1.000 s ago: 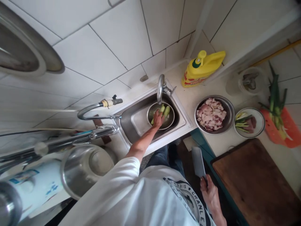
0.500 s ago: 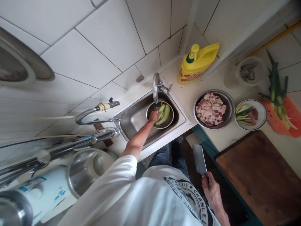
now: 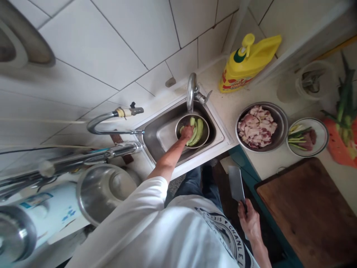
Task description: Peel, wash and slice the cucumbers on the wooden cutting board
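We see our left hand [image 3: 187, 132] reaching down into the sink [image 3: 164, 139], into a small steel bowl [image 3: 205, 126] that sits under the tap [image 3: 191, 91]. The hand rests on the green peppers [image 3: 197, 132] in that bowl; its fingers are curled over them, though we cannot tell how firmly they grip. The peppers lie side by side toward the bowl's right half, touching one another.

Our right hand [image 3: 251, 225] hangs low, beside our hip and in front of the surface's edge. Its fingers are closed around the handle of a cleaver [image 3: 236, 184], whose broad blade points up and away from us.

On the surface [image 3: 231, 106] to the right of the sink stands a larger bowl of cut raw meat [image 3: 256, 126], and just beside it a plate [image 3: 320, 143] with strips of green vegetable and some darker pieces. A yellow bottle [image 3: 251, 61] lies behind them, near the wall. A wooden board [image 3: 306, 212] takes the near right corner, and an orange basket [image 3: 338, 145] with green stalks shows at the right edge. To the left of the sink a big steel pot [image 3: 103, 191] stands near a second, hose-like tap [image 3: 111, 119].
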Demonstrator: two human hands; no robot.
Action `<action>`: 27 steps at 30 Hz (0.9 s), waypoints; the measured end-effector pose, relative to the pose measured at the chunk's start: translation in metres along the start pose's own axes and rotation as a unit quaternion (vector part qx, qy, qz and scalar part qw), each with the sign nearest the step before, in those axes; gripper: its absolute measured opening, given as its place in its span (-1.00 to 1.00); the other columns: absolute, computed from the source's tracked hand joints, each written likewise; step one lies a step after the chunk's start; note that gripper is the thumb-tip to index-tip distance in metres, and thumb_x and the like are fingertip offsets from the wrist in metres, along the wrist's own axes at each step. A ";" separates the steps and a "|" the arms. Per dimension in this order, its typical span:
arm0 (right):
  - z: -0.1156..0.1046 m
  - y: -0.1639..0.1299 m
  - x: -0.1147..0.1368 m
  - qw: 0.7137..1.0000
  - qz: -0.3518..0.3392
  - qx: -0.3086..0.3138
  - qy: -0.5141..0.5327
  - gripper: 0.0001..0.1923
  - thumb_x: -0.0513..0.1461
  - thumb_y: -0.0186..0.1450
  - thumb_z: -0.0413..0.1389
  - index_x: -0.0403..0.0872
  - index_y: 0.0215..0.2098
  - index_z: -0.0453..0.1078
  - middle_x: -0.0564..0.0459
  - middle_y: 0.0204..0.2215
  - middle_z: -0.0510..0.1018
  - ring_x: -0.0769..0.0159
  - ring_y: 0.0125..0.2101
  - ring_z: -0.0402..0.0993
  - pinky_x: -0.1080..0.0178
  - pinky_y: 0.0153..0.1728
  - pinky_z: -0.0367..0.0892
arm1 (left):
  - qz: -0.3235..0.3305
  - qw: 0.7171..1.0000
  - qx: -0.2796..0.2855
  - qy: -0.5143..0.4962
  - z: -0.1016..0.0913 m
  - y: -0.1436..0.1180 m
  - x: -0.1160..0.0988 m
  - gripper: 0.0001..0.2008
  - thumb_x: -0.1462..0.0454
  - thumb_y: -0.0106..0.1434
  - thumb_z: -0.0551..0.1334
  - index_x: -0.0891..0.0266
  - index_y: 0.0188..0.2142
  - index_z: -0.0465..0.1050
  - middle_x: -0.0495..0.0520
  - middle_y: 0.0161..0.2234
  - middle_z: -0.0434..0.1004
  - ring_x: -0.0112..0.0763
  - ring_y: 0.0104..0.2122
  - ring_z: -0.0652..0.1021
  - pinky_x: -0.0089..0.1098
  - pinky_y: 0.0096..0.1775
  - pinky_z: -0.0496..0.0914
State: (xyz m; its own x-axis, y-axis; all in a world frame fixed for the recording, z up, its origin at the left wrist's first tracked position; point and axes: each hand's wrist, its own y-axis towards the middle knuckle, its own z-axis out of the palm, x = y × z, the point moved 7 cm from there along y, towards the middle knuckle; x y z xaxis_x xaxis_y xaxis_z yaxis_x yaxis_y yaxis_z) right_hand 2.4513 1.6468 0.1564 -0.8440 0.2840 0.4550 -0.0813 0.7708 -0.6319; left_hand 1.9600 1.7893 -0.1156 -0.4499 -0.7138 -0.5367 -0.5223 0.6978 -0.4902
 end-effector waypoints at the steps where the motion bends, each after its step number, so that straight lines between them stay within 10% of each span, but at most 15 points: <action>1: 0.001 0.004 0.005 1.000 -0.003 0.006 0.001 -0.45 0.29 0.43 0.03 0.01 -0.16 0.39 0.08 -0.59 0.49 0.25 -0.66 0.41 0.28 -0.62 0.29 | -0.008 1.000 -0.017 0.014 -0.004 -0.005 0.001 -0.56 0.18 0.60 0.09 0.43 0.29 0.42 0.51 0.15 0.58 0.11 0.24 0.55 0.01 0.30 0.34; 9: 0.023 0.057 0.082 0.994 -0.104 0.043 -0.011 -0.57 0.19 0.49 0.04 0.03 -0.24 0.31 0.17 -0.57 0.39 0.36 -0.60 0.27 0.34 -0.55 0.25 | 0.176 0.978 0.013 0.110 0.026 -0.037 -0.043 -0.01 0.17 0.37 0.37 0.12 0.63 -0.12 0.33 0.60 -0.04 0.32 0.59 -0.20 0.36 0.46 -0.04; 18: 0.054 0.115 0.202 0.978 -0.194 0.066 -0.043 -0.60 0.01 0.53 0.00 -0.05 0.11 0.46 0.12 -0.49 0.46 0.28 -0.50 0.35 0.29 -0.43 0.28 | 0.094 0.994 -0.058 -0.017 0.009 -0.017 -0.005 -0.38 0.28 0.51 0.21 0.35 0.50 0.21 0.39 0.35 0.45 0.13 0.45 0.25 0.13 0.47 0.04; 22: 0.058 0.119 0.235 0.972 -0.221 0.066 -0.033 -0.46 -0.02 0.52 0.01 -0.10 0.34 0.41 0.06 -0.44 0.54 0.20 -0.39 0.48 0.25 -0.32 0.38 | 0.178 0.983 -0.045 -0.020 0.013 -0.044 -0.003 -0.50 0.27 0.49 0.23 0.23 0.39 0.39 0.31 0.49 0.27 0.11 0.55 0.06 0.14 0.52 -0.06; 27: 0.057 0.107 0.229 0.971 -0.229 0.045 -0.052 -0.45 -0.06 0.51 0.02 -0.10 0.36 0.43 0.00 -0.38 0.60 0.12 -0.30 0.58 0.20 -0.25 0.46 | 0.151 0.988 -0.030 0.011 0.041 -0.033 -0.022 -0.24 0.38 0.48 0.16 0.22 0.60 0.01 0.37 0.57 0.04 0.12 0.53 0.16 0.11 0.49 0.10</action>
State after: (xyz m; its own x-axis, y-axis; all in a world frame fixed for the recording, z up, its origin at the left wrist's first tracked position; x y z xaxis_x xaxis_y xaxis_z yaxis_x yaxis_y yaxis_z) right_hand 2.2190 1.7620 0.1569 -0.7562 -0.1396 0.6392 -0.5036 0.7479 -0.4325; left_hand 2.0166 1.7850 -0.1155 -0.6068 -0.4753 -0.6370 -0.4037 0.8747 -0.2682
